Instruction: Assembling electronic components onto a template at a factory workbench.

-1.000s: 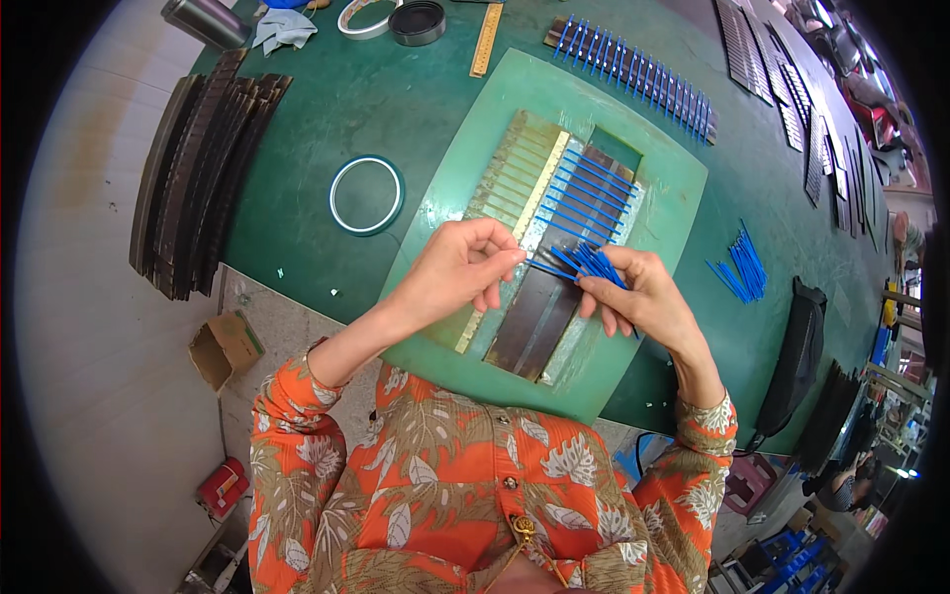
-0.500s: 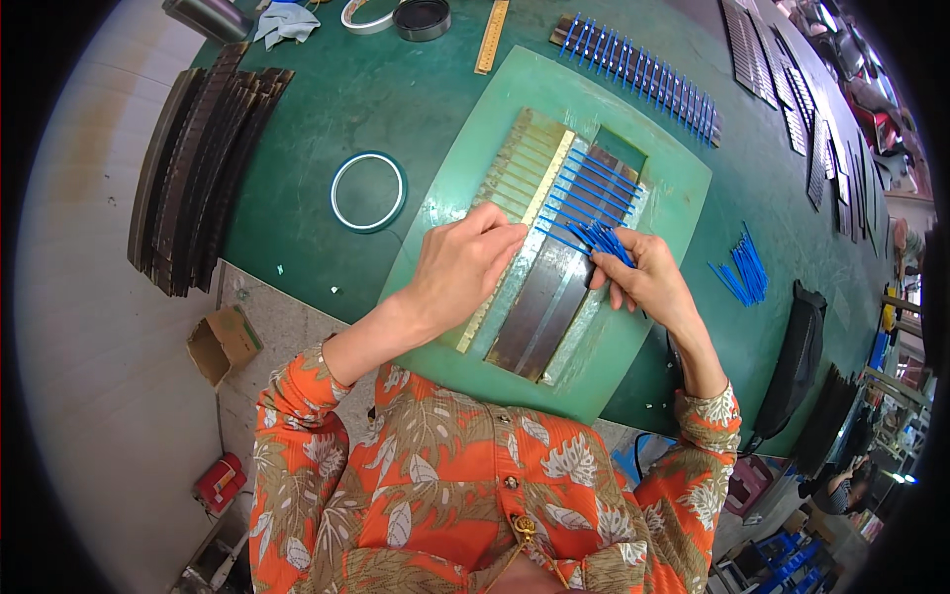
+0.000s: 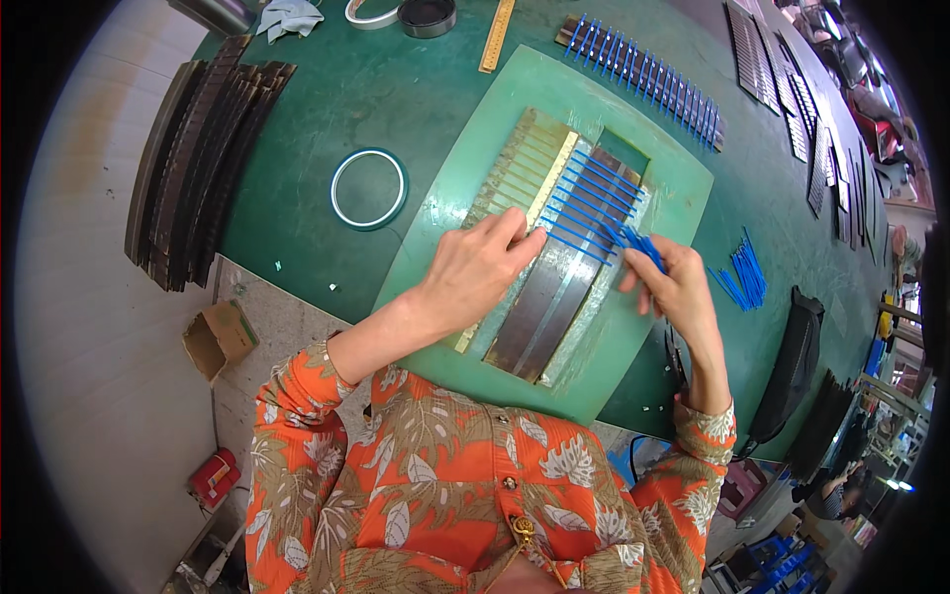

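Observation:
A dark flat strip [image 3: 529,322] lies in a recess of the pale green board [image 3: 594,391]. Several thin blue sticks [image 3: 606,188] cross its upper part in a spaced row, their left ends along a yellowish ruled strip [image 3: 556,176]. My left hand [image 3: 480,265] is closed at that ruled strip, thumb and forefinger pinching the left end of the lowest blue stick. A loose bundle of blue sticks [image 3: 638,245] is gripped in my right hand [image 3: 678,282], just right of the row.
More blue sticks [image 3: 744,272] lie on the green table at right. A finished-looking strip with sticks [image 3: 643,79] rests at the back. Dark strips [image 3: 203,168] are stacked at left, near a tape roll [image 3: 368,189]. A black pouch [image 3: 792,361] lies near the right edge.
My right hand has moved right with its bundle, away from the lowest stick in the row. My left hand has shifted slightly right and stays at that stick's left end.

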`<action>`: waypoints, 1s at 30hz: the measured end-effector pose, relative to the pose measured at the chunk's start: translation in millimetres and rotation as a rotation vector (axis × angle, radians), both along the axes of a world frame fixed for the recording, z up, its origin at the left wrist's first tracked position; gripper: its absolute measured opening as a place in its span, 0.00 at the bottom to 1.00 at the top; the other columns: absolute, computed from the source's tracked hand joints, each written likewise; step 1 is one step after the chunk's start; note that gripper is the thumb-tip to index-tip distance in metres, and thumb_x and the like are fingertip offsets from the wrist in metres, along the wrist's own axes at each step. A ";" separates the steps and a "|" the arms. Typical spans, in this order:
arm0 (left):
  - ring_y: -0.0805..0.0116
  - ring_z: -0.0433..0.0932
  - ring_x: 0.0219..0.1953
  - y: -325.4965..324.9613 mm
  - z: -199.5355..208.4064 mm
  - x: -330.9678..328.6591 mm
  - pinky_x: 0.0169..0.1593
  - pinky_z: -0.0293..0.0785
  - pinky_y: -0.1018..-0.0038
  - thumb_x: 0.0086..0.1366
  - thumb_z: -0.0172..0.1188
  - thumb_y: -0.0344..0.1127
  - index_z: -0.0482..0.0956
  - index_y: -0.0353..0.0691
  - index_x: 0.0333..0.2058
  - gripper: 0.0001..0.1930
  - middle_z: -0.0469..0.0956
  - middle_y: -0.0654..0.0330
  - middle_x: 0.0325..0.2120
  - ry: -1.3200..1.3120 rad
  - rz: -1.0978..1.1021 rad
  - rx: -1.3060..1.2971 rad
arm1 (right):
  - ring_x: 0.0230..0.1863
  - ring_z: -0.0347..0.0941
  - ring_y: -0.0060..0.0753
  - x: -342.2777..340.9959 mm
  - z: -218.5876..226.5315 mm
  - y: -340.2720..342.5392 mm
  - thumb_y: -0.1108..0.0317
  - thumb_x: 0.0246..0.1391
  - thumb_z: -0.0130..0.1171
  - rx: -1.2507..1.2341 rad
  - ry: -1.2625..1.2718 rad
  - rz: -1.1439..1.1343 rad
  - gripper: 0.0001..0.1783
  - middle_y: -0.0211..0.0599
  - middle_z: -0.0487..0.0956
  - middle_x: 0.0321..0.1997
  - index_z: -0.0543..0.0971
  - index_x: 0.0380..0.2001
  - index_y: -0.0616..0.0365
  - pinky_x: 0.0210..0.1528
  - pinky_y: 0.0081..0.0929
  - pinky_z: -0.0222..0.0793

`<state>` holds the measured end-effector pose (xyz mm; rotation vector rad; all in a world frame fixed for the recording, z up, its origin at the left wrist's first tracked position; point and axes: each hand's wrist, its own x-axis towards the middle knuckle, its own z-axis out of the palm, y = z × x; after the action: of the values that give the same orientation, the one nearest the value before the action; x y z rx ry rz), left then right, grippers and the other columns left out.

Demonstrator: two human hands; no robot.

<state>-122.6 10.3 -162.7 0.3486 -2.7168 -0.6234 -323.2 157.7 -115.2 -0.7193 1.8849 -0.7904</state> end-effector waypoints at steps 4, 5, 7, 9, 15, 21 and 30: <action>0.72 0.75 0.27 4.7 9.8 -2.9 0.25 0.71 0.75 0.55 0.59 0.27 0.75 0.35 0.40 0.13 0.70 0.61 0.29 0.047 -0.023 0.319 | 0.12 0.67 0.13 10.1 7.7 8.6 0.67 0.58 0.54 -0.028 -0.114 0.003 0.10 0.30 0.78 0.20 0.75 0.26 0.62 0.10 0.12 0.56; 0.74 0.75 0.26 9.0 19.5 -4.7 0.24 0.71 0.76 0.56 0.59 0.28 0.75 0.35 0.39 0.11 0.71 0.61 0.29 0.051 -0.023 0.619 | 0.12 0.67 0.13 14.4 9.4 9.5 0.67 0.58 0.54 -0.041 -0.197 0.017 0.10 0.30 0.78 0.20 0.75 0.26 0.62 0.10 0.12 0.56; 0.75 0.75 0.25 12.9 26.9 -4.1 0.24 0.71 0.77 0.58 0.59 0.29 0.74 0.34 0.38 0.09 0.72 0.62 0.29 0.053 -0.024 0.916 | 0.12 0.66 0.13 25.9 9.9 8.2 0.67 0.58 0.54 -0.059 -0.232 0.052 0.10 0.30 0.78 0.20 0.75 0.26 0.61 0.10 0.11 0.55; 0.79 0.74 0.22 13.2 29.2 -0.3 0.21 0.70 0.81 0.62 0.58 0.32 0.75 0.35 0.37 0.07 0.74 0.64 0.26 -0.071 0.020 1.322 | 0.12 0.66 0.12 33.4 8.9 6.3 0.68 0.58 0.55 -0.095 -0.303 0.136 0.09 0.31 0.78 0.20 0.76 0.27 0.61 0.10 0.11 0.55; 0.80 0.73 0.18 3.9 28.2 13.5 0.20 0.69 0.84 0.64 0.57 0.33 0.74 0.35 0.33 0.06 0.74 0.66 0.20 -0.176 0.158 1.563 | 0.12 0.65 0.12 34.2 7.6 7.4 0.69 0.58 0.54 -0.070 -0.315 0.123 0.07 0.31 0.78 0.20 0.75 0.29 0.61 0.10 0.11 0.55; 0.78 0.74 0.19 4.0 15.1 18.5 0.21 0.69 0.82 0.63 0.58 0.31 0.74 0.34 0.33 0.06 0.74 0.64 0.22 -0.154 0.202 1.166 | 0.12 0.65 0.13 41.0 -6.5 -2.0 0.69 0.59 0.52 -0.094 -0.241 0.150 0.06 0.31 0.78 0.22 0.74 0.31 0.62 0.12 0.13 0.56; 0.67 0.75 0.23 2.7 7.6 16.9 0.26 0.70 0.74 0.58 0.60 0.27 0.77 0.34 0.38 0.09 0.74 0.58 0.28 0.108 0.125 0.362 | 0.12 0.64 0.15 24.5 -19.9 -7.3 0.71 0.59 0.51 -0.113 -0.116 0.095 0.06 0.32 0.78 0.21 0.73 0.30 0.63 0.14 0.15 0.58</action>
<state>-105.7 13.1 -155.1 0.5499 -2.4514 -1.0663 -298.8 150.4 -135.2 -0.8101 1.7000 -0.8650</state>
